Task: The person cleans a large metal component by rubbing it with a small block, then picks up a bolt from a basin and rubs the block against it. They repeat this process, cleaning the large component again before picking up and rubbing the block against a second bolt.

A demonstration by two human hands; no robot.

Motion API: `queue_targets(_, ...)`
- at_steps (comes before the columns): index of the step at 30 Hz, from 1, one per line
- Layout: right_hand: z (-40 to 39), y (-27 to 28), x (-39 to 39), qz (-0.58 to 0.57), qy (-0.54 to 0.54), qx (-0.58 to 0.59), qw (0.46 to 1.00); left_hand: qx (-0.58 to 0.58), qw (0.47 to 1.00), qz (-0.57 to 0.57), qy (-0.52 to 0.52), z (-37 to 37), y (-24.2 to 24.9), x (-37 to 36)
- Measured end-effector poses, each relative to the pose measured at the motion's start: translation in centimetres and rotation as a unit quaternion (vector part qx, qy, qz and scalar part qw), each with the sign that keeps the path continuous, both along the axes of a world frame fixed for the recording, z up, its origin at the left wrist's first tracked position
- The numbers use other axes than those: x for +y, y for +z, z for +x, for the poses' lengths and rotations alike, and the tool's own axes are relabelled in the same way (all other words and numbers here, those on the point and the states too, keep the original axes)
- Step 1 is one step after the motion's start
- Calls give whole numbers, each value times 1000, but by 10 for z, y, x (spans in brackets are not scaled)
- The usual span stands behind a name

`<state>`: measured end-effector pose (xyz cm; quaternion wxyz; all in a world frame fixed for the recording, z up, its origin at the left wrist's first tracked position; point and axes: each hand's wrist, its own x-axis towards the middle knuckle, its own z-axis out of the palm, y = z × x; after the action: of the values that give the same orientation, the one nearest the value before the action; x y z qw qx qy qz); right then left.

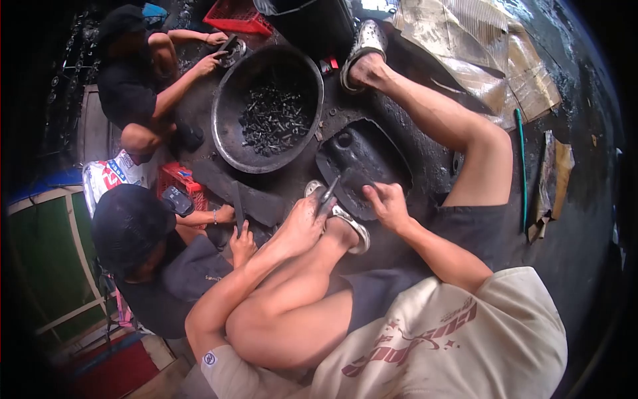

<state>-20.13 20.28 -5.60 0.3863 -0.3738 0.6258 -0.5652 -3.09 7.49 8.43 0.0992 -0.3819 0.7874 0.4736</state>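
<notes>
My left hand [307,223] is closed around a slim tool [329,189] with a narrow metallic tip; its exact kind does not show. Facing it, my right hand [389,205] grips a dark, flat piece [352,185] with the thumb laid along its edge. The tool's tip comes close to this piece. Just beyond both hands lies a black moulded tray [382,149] with a raised round spot, partly covered by the flat piece. My feet in pale clogs [359,233] are around the work, one leg folded in front of me.
A large metal basin [217,126] with many small dark pieces stands ahead. Two people in dark caps [136,219] sit at left, handling dark pieces. Red crates [238,16], a black bucket [309,30], flattened cardboard [492,60] and a green rod [522,173] lie around.
</notes>
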Motion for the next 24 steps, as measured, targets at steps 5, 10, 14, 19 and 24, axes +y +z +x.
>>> queue_targets(5,-5,63,-17,-85,-27,-37,995,32,997,64,36,2,2,4)
queue_targets(10,-2,-29,1,84,-48,-18,995,28,997,56,38,5,5,-7)
queue_targets(14,-17,12,-17,17,-58,-172,983,86,988,118,55,-8,23,-10)
queue_targets(19,-11,67,-23,34,-32,-327,944,181,906,339,177,-1,14,-5)
queue_targets(24,-8,118,-28,17,2,-267,963,200,883,364,216,10,-4,-5)
